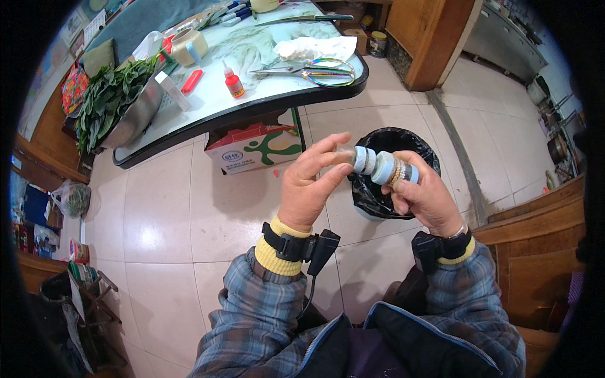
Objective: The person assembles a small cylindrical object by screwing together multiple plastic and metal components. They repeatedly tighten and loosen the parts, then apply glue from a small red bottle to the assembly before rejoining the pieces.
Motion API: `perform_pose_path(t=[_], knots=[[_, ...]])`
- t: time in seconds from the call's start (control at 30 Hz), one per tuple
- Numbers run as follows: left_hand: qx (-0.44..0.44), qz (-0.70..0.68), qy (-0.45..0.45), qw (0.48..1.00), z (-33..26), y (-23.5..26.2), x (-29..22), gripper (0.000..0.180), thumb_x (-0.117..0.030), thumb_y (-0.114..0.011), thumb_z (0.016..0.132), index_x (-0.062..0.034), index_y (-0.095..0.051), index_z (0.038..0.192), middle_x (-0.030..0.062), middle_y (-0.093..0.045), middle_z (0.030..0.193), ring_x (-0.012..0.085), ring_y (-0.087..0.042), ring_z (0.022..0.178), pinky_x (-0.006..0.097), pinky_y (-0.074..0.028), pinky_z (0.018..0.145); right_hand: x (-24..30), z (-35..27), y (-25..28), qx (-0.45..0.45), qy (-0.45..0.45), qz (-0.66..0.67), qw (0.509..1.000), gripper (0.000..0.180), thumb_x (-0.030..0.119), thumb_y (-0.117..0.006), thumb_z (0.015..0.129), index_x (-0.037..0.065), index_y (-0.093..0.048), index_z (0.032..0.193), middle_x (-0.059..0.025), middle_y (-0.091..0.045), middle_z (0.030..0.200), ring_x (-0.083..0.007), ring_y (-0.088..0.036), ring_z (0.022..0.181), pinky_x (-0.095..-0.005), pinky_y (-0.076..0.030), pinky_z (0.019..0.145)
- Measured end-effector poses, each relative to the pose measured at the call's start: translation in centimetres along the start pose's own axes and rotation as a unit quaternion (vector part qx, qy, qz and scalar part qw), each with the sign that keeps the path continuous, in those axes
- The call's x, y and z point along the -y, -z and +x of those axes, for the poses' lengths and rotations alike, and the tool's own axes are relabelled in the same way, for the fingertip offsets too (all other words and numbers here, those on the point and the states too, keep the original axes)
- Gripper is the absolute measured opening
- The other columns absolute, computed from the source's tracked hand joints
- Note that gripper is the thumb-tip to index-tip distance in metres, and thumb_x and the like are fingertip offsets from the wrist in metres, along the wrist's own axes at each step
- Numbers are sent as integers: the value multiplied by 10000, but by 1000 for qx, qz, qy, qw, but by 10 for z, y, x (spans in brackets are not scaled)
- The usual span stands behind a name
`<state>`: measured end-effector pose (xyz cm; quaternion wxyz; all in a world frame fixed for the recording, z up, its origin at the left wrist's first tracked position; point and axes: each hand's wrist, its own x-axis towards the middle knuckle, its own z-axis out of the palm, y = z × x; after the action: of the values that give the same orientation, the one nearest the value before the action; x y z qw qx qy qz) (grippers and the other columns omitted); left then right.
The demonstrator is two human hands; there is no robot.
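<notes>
My left hand (307,183) pinches the clear end of a small cylinder with pale blue bands (364,160) between thumb and fingers. My right hand (430,196) is wrapped round a second pale blue banded cylinder (384,169), which has rows of beige beads around its middle. The two cylinders lie nearly end to end, tilted; I cannot tell whether they are joined. Both are held over the near-left part of a bin (394,205) lined with a black bag.
At the table's near edge (302,97) are scissors (331,72), a red bottle (233,82), a red piece (192,80) and a white box (171,91). A knife (324,17) lies farther back. Left stands a metal bowl (135,113) of leafy greens; below, a carton (252,145).
</notes>
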<state>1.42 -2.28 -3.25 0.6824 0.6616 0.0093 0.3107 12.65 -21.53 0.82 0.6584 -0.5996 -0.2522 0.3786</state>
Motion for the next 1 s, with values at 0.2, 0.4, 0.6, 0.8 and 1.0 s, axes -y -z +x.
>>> perform_pose_path(t=[0.2,0.4,0.6,0.8,1.0], knots=[[36,19,-50,998,3,3,2,250,-23,-726,826,-49,-722,1074,131,-584,1355,250,-530,1269,360,-432,1048,0,0,5,2,-13,7,1000,395,267,-661,917,6,-522,1178,-66,-619,813,-37,-519,549,-162,-455,507],[68,33,-74,994,5,5,6,256,-39,-728,828,-38,-715,1083,142,-575,1364,274,-500,1311,391,-400,1083,0,-1,9,26,-41,47,998,402,355,-650,926,10,-542,1102,-34,-595,762,-27,-494,517,-148,-435,486],[25,-34,-13,999,1,1,5,256,-43,-712,846,-16,-708,1100,156,-586,1338,249,-573,1213,360,-470,1012,-2,2,2,-9,8,-4,1000,426,340,-641,935,11,-534,1185,-44,-593,819,-39,-523,582,-155,-458,528],[28,-30,-1,999,2,3,1,236,-64,-717,848,-20,-717,1080,147,-601,1319,235,-602,1166,336,-498,976,0,1,1,-20,31,-17,999,413,256,-630,949,14,-506,1260,-64,-601,874,-46,-543,625,-177,-490,563],[57,8,-22,998,3,6,1,213,-45,-709,854,-60,-729,1066,120,-612,1316,235,-576,1212,325,-493,979,-2,0,9,7,13,28,1000,382,254,-616,960,-4,-514,1223,-85,-608,851,-42,-528,567,-169,-482,523]])
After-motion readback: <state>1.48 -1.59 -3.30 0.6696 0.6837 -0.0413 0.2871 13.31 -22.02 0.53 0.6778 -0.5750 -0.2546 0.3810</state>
